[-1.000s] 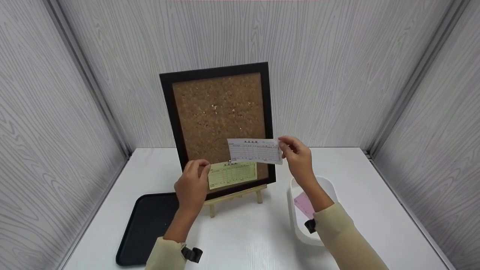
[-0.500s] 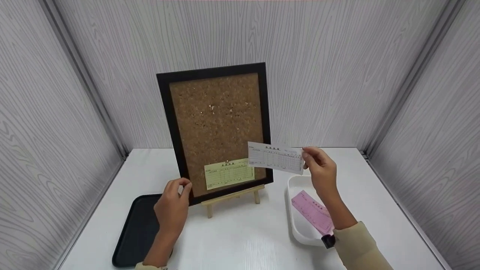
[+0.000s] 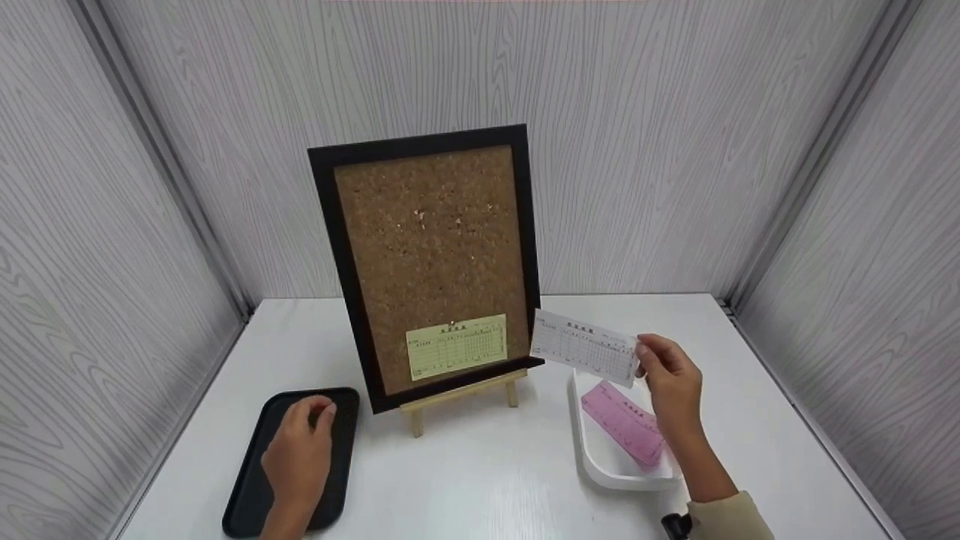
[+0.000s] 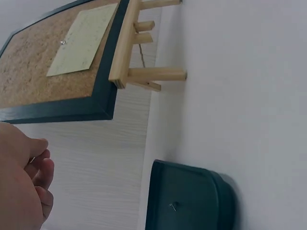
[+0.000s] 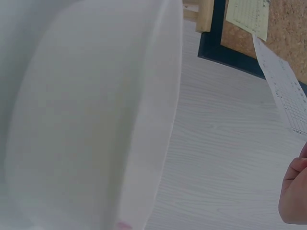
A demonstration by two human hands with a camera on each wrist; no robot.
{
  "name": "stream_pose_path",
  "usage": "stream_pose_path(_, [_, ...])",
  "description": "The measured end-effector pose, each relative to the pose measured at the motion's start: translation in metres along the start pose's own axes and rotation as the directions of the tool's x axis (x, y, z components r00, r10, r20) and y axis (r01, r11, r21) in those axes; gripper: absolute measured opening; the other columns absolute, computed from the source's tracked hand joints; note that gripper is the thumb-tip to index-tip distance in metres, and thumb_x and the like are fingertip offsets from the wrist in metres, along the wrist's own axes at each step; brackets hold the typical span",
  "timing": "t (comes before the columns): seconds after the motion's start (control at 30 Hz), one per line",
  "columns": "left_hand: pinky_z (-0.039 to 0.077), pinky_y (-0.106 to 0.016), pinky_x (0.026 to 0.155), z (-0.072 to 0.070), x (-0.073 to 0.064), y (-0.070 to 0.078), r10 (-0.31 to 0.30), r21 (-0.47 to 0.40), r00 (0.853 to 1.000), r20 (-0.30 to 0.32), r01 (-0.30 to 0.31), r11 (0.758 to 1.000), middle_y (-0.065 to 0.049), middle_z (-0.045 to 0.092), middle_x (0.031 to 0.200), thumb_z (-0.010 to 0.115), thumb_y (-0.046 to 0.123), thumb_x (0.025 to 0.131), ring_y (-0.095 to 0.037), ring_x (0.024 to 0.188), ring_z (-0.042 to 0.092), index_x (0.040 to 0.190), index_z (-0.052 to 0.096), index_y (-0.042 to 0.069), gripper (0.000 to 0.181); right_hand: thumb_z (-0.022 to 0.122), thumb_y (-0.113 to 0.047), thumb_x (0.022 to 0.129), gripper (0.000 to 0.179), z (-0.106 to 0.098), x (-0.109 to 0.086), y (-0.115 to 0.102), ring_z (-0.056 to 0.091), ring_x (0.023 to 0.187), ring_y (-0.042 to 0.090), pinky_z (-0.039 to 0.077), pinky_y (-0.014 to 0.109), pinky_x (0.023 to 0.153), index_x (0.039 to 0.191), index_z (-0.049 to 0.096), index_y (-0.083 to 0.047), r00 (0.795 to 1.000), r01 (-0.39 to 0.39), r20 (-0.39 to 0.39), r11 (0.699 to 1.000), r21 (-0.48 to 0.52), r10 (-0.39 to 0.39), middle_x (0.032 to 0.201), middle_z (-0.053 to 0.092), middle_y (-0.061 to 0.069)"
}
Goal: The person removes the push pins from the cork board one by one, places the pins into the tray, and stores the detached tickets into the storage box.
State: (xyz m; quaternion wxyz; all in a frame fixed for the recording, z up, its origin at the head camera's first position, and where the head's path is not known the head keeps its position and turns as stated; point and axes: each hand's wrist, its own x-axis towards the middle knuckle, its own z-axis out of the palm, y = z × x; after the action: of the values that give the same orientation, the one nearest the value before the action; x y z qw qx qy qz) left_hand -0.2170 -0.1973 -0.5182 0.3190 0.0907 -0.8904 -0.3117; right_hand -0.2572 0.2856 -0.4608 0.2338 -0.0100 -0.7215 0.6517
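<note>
In the head view my right hand (image 3: pixel 673 386) pinches the right end of a white printed receipt slip (image 3: pixel 585 346). The slip is held tilted above a white plastic tub (image 3: pixel 592 469), where pink receipt slips (image 3: pixel 624 424) lie. My left hand (image 3: pixel 298 450) is over the black tray (image 3: pixel 251 487), thumb and fingers pinched together. A tiny glint between the fingertips looks like a pushpin, mostly hidden. A yellow-green receipt slip (image 3: pixel 456 347) hangs low on the cork board (image 3: pixel 435 270), held by a clear pushpin (image 4: pixel 63 42) at its top edge.
A small wooden easel (image 3: pixel 465 391) supports the black-framed board. Another pin (image 4: pixel 173 206) lies in the tray in the left wrist view. Wood-grain panels (image 3: pixel 637 150) enclose the white table (image 3: pixel 480 480) at the back and sides.
My right hand has carried the white slip right and down, away from the board. The left hand has moved left and down from beside the yellow-green slip to over the tray.
</note>
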Motion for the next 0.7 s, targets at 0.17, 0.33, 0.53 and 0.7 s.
stream_pose_path(0.17, [0.035, -0.027, 0.048, -0.008, 0.000, -0.017, -0.084, 0.025, 0.996, 0.043, 0.083, 0.996, -0.005, 0.072, 0.097, 0.067, 0.021, 0.098, -0.014, 0.059, 0.054, 0.106, 0.070, 0.013, 0.012, 0.064, -0.021, 0.101, 0.026, -0.009, -0.004, 0.010, 0.057, 0.077, 0.013, 0.045, 0.017, 0.060, 0.121, 0.067, -0.004, 0.997, -0.072, -0.038, 0.997, 0.012, 0.072, 0.099, 0.064, 0.005])
stream_pose_path(0.33, [0.040, -0.034, 0.057, -0.013, 0.002, -0.031, -0.203, 0.048, 0.974, 0.101, 0.199, 0.979, -0.008, 0.072, 0.104, 0.062, 0.024, 0.101, -0.024, 0.077, 0.065, 0.111, 0.068, 0.012, 0.016, 0.063, -0.023, 0.101, 0.028, -0.016, -0.009, 0.021, 0.056, 0.076, 0.013, 0.044, 0.018, 0.060, 0.123, 0.066, -0.006, 0.989, -0.133, -0.064, 0.991, 0.012, 0.134, 0.095, 0.063, 0.004])
stream_pose_path(0.53, [0.043, -0.043, 0.066, -0.014, 0.002, -0.046, -0.302, 0.084, 0.934, 0.191, 0.291, 0.953, -0.012, 0.072, 0.110, 0.059, 0.027, 0.102, -0.030, 0.088, 0.067, 0.115, 0.066, 0.011, 0.022, 0.062, -0.022, 0.102, 0.029, -0.024, -0.014, 0.037, 0.056, 0.077, 0.014, 0.046, 0.020, 0.063, 0.126, 0.064, -0.006, 0.966, -0.229, -0.114, 0.972, 0.044, 0.233, 0.097, 0.061, 0.001])
stream_pose_path(0.7, [0.043, -0.045, 0.067, -0.011, 0.001, -0.054, -0.335, 0.106, 0.910, 0.244, 0.318, 0.942, -0.012, 0.071, 0.111, 0.059, 0.027, 0.102, -0.030, 0.089, 0.066, 0.115, 0.066, 0.011, 0.022, 0.060, -0.021, 0.103, 0.029, -0.027, -0.016, 0.049, 0.056, 0.074, 0.011, 0.046, 0.018, 0.061, 0.127, 0.063, -0.006, 0.942, -0.289, -0.178, 0.957, 0.007, 0.286, 0.098, 0.060, 0.000])
